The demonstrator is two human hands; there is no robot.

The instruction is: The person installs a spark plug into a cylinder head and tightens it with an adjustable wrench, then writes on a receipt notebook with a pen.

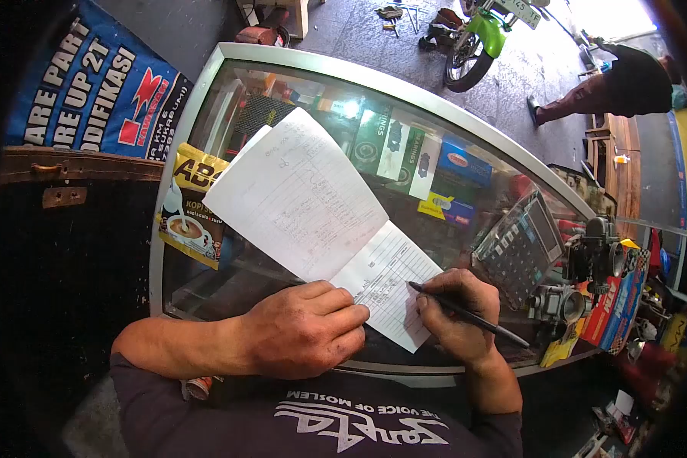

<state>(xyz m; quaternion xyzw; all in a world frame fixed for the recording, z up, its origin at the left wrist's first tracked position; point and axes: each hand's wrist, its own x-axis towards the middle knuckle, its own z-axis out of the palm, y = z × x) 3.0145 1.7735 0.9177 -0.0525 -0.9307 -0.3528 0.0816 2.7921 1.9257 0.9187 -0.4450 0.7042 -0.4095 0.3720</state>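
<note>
My right hand [462, 314] grips a black pen [477, 317], its tip at the lined page of a receipt pad [393, 294]. Handwriting shows on that page, and the pad's turned-over sheets [301, 191] spread up and left across the glass. Curled fingers of my left hand [305, 328] rest at the lower left edge of the pad; whether anything is inside them is hidden. Under the pad is a glass-topped display case [282, 282]. A coffee packet [191, 217] lies left of the sheets, and a calculator [519, 248] lies to the right of my right hand.
Boxed parts [416, 156] show through the glass. Metal carburetors [561, 304] stand at the case's right end. Beyond the case are a green motorcycle [485, 38] and a person [626, 80] on the dark floor. A blue banner [99, 84] hangs at left above a dark chest [76, 198].
</note>
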